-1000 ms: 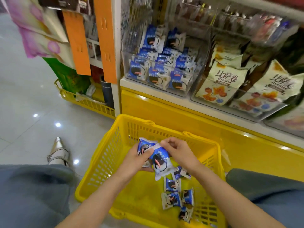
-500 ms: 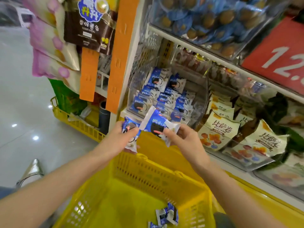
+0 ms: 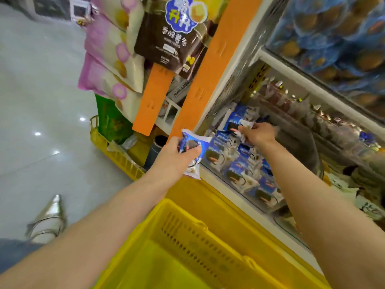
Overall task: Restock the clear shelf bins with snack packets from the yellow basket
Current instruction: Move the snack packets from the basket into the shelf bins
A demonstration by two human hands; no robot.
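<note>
My left hand (image 3: 177,157) grips a small bunch of blue-and-white snack packets (image 3: 194,151) just in front of the shelf edge, left of the clear bin. My right hand (image 3: 258,133) reaches into the clear shelf bin (image 3: 268,207) and pinches one blue-and-white packet (image 3: 244,127) above the pile. Several matching packets (image 3: 239,167) fill that bin. The yellow basket (image 3: 187,230) sits below my arms; what lies in it is out of view.
An orange strip (image 3: 210,65) runs down the shelf post, with hanging snack bags (image 3: 173,38) to its left. A second yellow basket (image 3: 116,153) stands on the floor by the shelf end. More bins (image 3: 341,130) line the shelf to the right. My silver shoe (image 3: 49,220) rests on grey tiles.
Both hands rose from the basket to the shelf. My right hand has gone from in front of the bin to inside it with its packet; my left hand stays outside with its packets.
</note>
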